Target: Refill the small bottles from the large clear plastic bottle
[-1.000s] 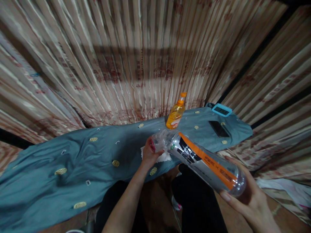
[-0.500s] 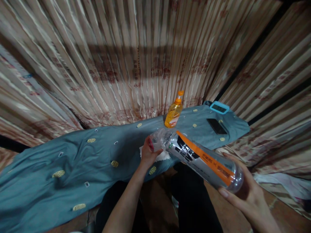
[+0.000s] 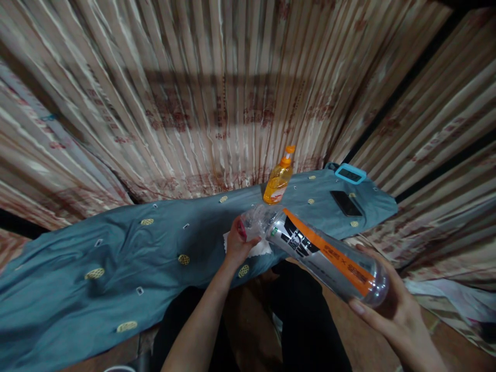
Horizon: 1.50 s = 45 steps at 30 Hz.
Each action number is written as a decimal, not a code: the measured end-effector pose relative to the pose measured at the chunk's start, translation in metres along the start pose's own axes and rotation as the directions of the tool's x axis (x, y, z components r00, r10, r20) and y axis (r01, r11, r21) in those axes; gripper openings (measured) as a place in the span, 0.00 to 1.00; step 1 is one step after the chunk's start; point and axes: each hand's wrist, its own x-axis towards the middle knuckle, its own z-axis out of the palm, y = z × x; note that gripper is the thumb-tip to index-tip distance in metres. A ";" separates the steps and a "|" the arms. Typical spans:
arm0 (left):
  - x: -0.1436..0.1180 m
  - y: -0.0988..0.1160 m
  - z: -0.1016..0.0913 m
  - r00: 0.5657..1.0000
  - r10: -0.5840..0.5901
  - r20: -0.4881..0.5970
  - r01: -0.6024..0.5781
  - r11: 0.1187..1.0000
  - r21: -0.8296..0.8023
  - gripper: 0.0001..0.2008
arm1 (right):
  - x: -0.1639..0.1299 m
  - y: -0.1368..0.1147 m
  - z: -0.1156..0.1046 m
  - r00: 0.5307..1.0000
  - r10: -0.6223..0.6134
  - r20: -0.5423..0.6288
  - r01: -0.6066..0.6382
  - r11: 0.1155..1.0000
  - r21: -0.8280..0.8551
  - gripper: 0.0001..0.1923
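Observation:
A large clear plastic bottle (image 3: pixel 321 253) with a silver and orange label lies slantwise in the air between my hands, its base toward the lower right. My right hand (image 3: pixel 399 305) is wrapped around the base end. At the narrow end, my left hand (image 3: pixel 238 245) is closed around the neck, where something pinkish-red shows by the fingers. Beneath that end, a white tissue (image 3: pixel 260 249) rests on the cloth. Just beyond the neck, a smaller bottle (image 3: pixel 278 181) of orange-yellow liquid with an orange cap stands upright, touched by neither hand.
A teal patterned cloth (image 3: pixel 163 243) covers the long, narrow surface before me. At its right end lie a dark phone (image 3: pixel 345 203) and a blue-framed device (image 3: pixel 351 174). Pleated curtains (image 3: pixel 217 103) hang behind and to the right. My dark-clad legs (image 3: pixel 306 315) are below.
The view has shifted very slightly. Both hands keep their hold on the large bottle, which stays at nearly the same slant.

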 end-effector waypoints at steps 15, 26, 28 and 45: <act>0.003 -0.007 0.001 1.000 0.014 -0.018 -0.015 0.999 -0.044 0.38 | -0.003 0.006 -0.002 1.000 0.000 -0.015 0.000 1.000 0.017 0.42; 0.002 -0.002 0.002 0.999 0.043 -0.024 -0.043 0.999 -0.005 0.34 | -0.003 0.001 -0.001 0.999 0.009 -0.039 -0.008 1.000 0.026 0.42; 0.002 -0.001 0.001 0.999 0.044 -0.014 -0.044 0.999 0.004 0.33 | -0.002 -0.001 -0.001 0.999 0.005 -0.039 -0.004 1.000 0.023 0.41; 0.005 -0.012 0.000 0.998 0.058 0.001 -0.058 0.998 -0.014 0.38 | -0.001 0.001 0.002 0.998 0.046 -0.049 -0.047 0.999 -0.013 0.43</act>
